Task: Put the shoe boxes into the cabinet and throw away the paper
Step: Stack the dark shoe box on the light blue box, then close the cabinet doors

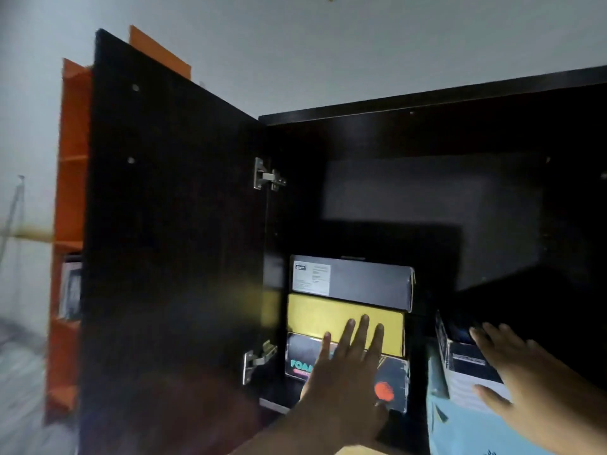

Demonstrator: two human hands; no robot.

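The step in hand looks like seating the shoe boxes inside the dark wooden wall cabinet [427, 103], whose left door [170, 208] stands swung wide. Three boxes sit stacked at the cabinet's left side: a dark grey cardboard box with a white label [364, 282] on top, a yellow box [315, 315] under it, and a black printed box with a red spot [392, 385] at the bottom. The left hand [345, 366] lies flat with straight fingers against the yellow and black box fronts, grasping nothing, apparently pushing them back. The right hand [528, 372] rests open, fingers spread, on a white-and-black box [466, 362] that sits atop a pale blue box [460, 428] just right of the stack; whether these are fully inside the cabinet I cannot tell. Next, that right pair likely needs sliding inward, square to the stack. Much dark open room remains above and to the right; the hinge side is tight. No paper is visible
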